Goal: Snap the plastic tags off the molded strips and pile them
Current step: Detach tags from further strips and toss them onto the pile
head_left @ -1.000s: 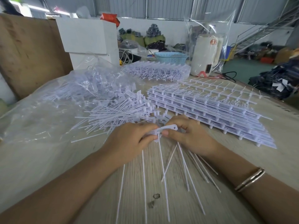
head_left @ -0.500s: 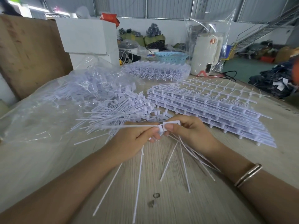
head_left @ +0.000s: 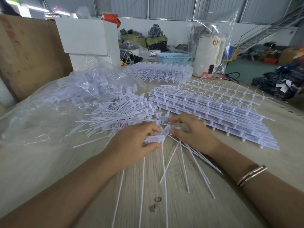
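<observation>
left hand point(head_left: 131, 142) pinches tag strip point(head_left: 156, 139) | right hand point(head_left: 190, 130) grips its other end | strip between hands

Both hands meet mid-bench. Left hand point(head_left: 131, 142) pinches white tag point(head_left: 155, 139), thin tail trailing toward camera. Right hand point(head_left: 190, 132) grips strip piece point(head_left: 166, 130), more tails fanning over bench point(head_left: 213, 203). Loose tag pile point(head_left: 115, 112) just left; stacked molded strips point(head_left: 213, 111) right. Bracelet point(head_left: 251, 175) on right wrist.
</observation>
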Motion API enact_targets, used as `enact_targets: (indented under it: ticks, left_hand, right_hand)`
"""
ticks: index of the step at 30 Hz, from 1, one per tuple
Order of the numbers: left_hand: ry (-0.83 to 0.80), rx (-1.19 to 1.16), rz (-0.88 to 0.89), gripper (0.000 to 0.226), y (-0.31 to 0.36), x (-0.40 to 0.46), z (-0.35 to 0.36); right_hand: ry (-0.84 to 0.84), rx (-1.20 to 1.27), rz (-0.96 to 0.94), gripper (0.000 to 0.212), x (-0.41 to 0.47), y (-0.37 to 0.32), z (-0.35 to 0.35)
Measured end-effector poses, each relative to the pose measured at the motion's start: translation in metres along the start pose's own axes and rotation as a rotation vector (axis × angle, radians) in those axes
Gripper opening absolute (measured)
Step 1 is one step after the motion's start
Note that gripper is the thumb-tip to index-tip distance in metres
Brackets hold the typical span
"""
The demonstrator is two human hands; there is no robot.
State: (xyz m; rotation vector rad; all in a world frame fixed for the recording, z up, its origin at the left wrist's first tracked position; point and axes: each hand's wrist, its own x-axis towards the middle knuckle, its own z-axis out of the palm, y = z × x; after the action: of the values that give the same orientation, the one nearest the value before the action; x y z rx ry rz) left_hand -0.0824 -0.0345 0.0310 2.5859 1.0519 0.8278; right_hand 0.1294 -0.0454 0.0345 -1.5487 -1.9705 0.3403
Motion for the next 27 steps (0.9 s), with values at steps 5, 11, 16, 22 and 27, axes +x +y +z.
enact_targets:
  ticks: [5,11,16,22,27]
  left_hand:
    - [0.063,0.072,0.033,0.031,0.010,-0.004,0.003]
    - [0.155,0.084,0.139,0.028,0.023,-0.005,-0.001]
    - [0.075,0.062,0.112,0.034,0.018,-0.003,-0.005]
    - [0.086,0.085,0.115,0.033,0.018,-0.003,0.000]
    - [0.145,0.071,0.105,0.014,0.013,-0.001,-0.001]
  right_hand:
    - [0.126,0.082,-0.123,0.017,-0.011,-0.014,-0.004]
    - [-0.060,0.248,-0.204,0.015,-0.014,-0.024,0.007]
    - [0.004,0.690,0.022,0.019,-0.008,-0.010,0.000]
    - [0.005,0.811,0.017,0.019,-0.008,-0.011,0.001]
    - [-0.075,0.549,-0.122,0.014,-0.011,-0.016,0.002]
